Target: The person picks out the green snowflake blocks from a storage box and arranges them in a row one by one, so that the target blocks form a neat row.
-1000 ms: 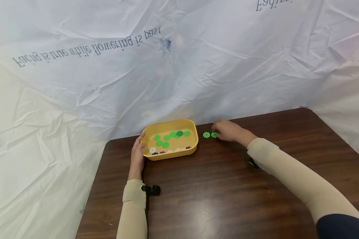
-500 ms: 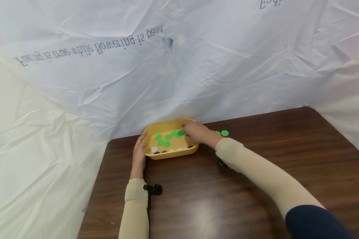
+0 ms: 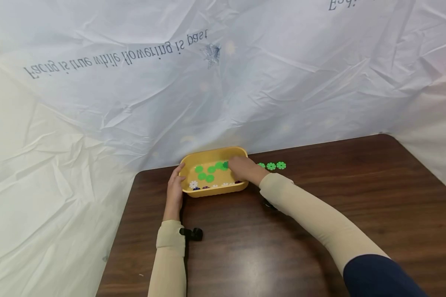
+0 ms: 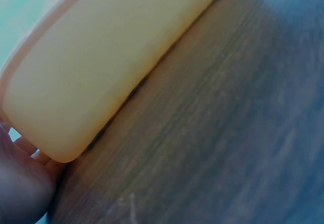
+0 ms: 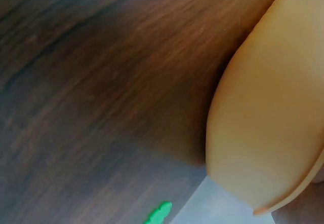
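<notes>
A yellow tray (image 3: pixel 215 149) stands at the table's far edge and fills much of the left wrist view (image 4: pixel 101 72) and the right wrist view (image 5: pixel 268 122). It holds several green discs (image 3: pixel 207 173), with white and purple ones along its near wall. My left hand (image 3: pixel 175 186) grips the tray's left end, and its fingers (image 4: pixel 20 183) lie under that corner. My right hand (image 3: pixel 243 169) reaches into the tray's right half, fingertips down at a dark green disc (image 3: pixel 225 165). Whether it pinches the disc is hidden. Three green discs (image 3: pixel 271 166) lie in a row on the table right of the tray, one of them visible in the right wrist view (image 5: pixel 159 213).
The dark wooden table (image 3: pixel 282 239) has a rounded far right corner. A crumpled white sheet (image 3: pixel 208 82) with printed text hangs behind it and drapes past the left edge. A black camera mount (image 3: pixel 193 234) sits on my left wrist.
My right hand left the discs on the table and moved left into the tray. A third green disc now shows in the row. The left hand stayed on the tray's end.
</notes>
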{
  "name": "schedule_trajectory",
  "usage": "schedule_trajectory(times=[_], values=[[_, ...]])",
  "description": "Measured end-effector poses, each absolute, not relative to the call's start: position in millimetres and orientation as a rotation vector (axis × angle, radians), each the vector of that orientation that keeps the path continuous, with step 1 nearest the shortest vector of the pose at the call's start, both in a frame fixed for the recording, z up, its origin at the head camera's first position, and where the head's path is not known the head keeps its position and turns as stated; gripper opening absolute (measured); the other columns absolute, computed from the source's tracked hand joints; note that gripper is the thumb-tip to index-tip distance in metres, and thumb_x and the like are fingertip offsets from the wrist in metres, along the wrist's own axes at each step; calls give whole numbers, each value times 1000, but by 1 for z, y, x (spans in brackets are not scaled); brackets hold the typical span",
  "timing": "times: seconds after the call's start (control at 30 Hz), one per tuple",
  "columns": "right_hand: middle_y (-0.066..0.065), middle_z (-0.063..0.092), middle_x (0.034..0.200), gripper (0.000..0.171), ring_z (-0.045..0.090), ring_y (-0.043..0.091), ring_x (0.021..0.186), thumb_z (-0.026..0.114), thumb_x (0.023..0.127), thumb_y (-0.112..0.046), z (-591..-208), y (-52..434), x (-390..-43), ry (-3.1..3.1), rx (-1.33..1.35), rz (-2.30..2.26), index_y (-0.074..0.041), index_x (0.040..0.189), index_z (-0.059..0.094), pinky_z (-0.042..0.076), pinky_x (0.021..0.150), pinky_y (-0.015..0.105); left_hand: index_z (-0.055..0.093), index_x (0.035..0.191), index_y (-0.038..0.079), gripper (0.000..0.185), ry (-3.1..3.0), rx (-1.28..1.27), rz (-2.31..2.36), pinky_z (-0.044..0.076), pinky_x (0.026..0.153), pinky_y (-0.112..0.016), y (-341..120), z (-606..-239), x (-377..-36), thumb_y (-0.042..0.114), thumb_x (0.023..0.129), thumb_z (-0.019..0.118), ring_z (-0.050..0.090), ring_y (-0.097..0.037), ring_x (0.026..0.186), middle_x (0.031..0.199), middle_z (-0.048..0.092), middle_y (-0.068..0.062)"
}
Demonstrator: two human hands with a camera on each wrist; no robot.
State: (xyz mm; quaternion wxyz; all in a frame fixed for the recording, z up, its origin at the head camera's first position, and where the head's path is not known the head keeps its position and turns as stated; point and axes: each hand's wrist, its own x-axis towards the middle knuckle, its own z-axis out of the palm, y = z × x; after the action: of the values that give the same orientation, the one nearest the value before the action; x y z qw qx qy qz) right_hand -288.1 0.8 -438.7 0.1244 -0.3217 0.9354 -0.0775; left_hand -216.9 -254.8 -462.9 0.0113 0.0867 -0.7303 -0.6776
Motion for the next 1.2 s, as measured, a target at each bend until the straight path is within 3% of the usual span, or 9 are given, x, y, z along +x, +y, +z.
schedule_trajectory(times=[0.13,0.23,0.6,0.93,1.03,1.2], values=[[-3,32,57,40,24,11,51,56,93,-3,-441,4,-289,2702,-1005,-314,-17,57,42,29,51,26,44,150,14,54,-2281,280,-2115,23,115,-48,-254,-464,-218,5,97,38,22,-27,147,161,26,-4],[-5,20,48,48,17,10,49,58,90,-1,-441,7,-290,2668,-1018,-364,-19,51,36,25,48,25,44,150,14,54,-2304,276,-2107,22,115,-48,-254,-465,-219,4,98,37,20,-27,148,161,25,-5],[-5,18,60,37,16,11,54,64,78,2,-444,-1,-301,2590,-1071,-441,-18,64,37,21,52,28,49,147,24,53,-2262,273,-2079,25,114,-43,-262,-488,-230,9,97,38,25,-20,145,159,29,4],[-4,18,66,37,16,12,57,62,88,-6,-424,5,-294,2576,-1248,-525,-17,63,37,22,57,29,49,146,24,53,-2262,290,-2072,24,114,-43,-262,-490,-227,9,97,39,24,-20,146,158,31,3],[-5,26,66,31,21,12,60,65,86,-6,-415,10,-291,2579,-1298,-511,-17,64,45,25,60,30,49,147,22,53,-2260,294,-2097,23,115,-43,-261,-486,-226,7,97,38,22,-19,147,159,29,3],[-1,58,80,12,38,13,69,67,83,-6,-407,22,-290,2583,-1330,-530,-13,73,64,36,67,32,44,150,15,54,-2291,276,-2112,22,116,-46,-254,-464,-217,4,97,37,20,-25,148,161,25,-3]])
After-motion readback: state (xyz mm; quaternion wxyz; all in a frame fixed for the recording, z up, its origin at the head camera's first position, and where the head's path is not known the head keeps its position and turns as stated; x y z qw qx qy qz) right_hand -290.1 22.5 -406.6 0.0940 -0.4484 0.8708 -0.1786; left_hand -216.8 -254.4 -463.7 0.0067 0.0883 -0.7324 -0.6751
